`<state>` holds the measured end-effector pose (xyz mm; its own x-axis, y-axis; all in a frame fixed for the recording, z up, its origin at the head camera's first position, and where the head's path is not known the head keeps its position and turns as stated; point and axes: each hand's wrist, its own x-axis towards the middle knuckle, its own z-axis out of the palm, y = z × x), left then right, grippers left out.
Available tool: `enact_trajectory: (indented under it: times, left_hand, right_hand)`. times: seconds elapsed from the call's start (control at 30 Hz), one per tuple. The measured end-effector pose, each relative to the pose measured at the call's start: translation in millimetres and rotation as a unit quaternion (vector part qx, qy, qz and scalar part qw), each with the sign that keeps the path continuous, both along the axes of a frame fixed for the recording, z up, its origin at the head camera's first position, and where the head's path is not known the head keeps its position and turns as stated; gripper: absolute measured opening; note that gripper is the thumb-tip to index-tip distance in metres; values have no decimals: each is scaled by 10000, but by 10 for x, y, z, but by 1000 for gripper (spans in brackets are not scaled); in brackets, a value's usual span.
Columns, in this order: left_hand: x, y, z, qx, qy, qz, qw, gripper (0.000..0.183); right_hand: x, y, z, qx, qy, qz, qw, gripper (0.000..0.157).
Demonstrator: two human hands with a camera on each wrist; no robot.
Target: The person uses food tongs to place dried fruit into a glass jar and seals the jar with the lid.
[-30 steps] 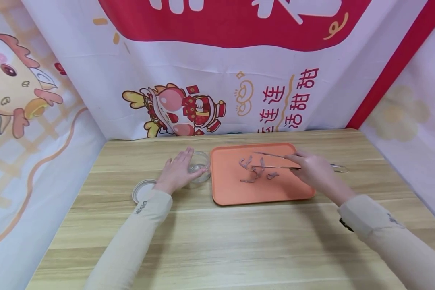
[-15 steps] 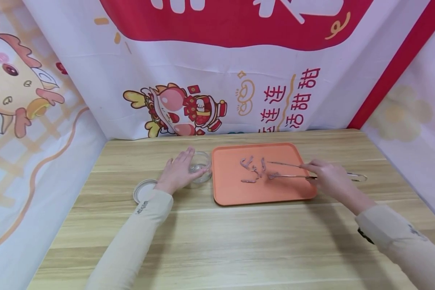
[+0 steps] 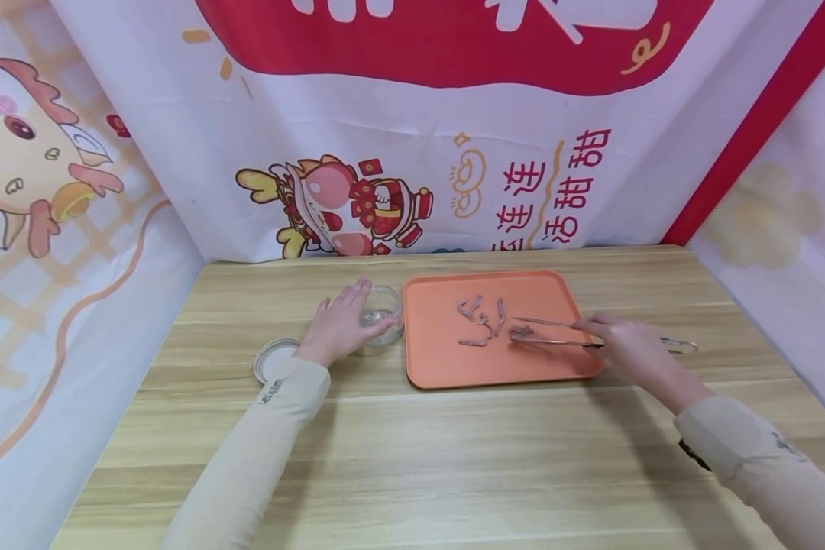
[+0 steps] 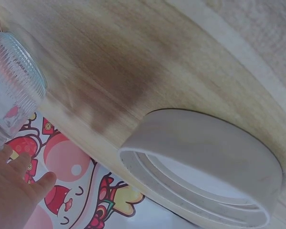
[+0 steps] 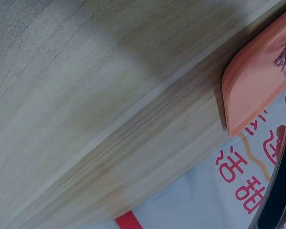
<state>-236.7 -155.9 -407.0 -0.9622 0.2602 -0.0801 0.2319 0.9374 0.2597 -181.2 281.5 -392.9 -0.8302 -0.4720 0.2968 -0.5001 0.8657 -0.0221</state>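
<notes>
My left hand (image 3: 340, 325) holds a clear glass jar (image 3: 380, 315) at the left side of an orange tray (image 3: 447, 368), with thumb and fingers on opposite sides. The jar stands on the table. My right hand (image 3: 635, 355) grips metal tongs (image 3: 557, 342), whose dark grip also shows at the edge of the right wrist view. The tongs' arms are spread. One tip is at a small greyish-purple piece (image 3: 521, 332) on the tray; the other is apart from it. Several similar shredded strips (image 3: 500, 315) lie just left of that piece.
A round white screw lid (image 4: 205, 167) lies on the table left of the jar, near the left wrist. The wooden table (image 3: 412, 466) meets a printed cloth backdrop (image 3: 412, 168) behind, with more cloth at both sides.
My right hand has drawn the tongs to the right, off the main strips and over to the separate piece at the right. The left hand and jar stay in place.
</notes>
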Motion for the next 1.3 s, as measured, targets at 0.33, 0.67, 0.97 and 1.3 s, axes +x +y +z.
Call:
enact_trajectory:
  times: [0.33, 0.67, 0.97, 1.3]
  left_hand:
    - [11, 15, 13, 51, -35, 22, 10000, 96]
    - [11, 11, 10, 76, -39, 45, 10000, 96]
    - [17, 10, 7, 106, -37, 36, 9999, 96]
    - [24, 9, 14, 67, -21, 36, 10000, 97]
  right_hand:
    - [-58, -16, -13, -107, -516, -287, 9982, 36]
    - [-102, -17, -43, -52, -500, -322, 9982, 31]
    - [-128, -10, -53, -48, -620, -262, 9977, 26]
    - [-137, -18, -59, 3, -629, -232, 9977, 25]
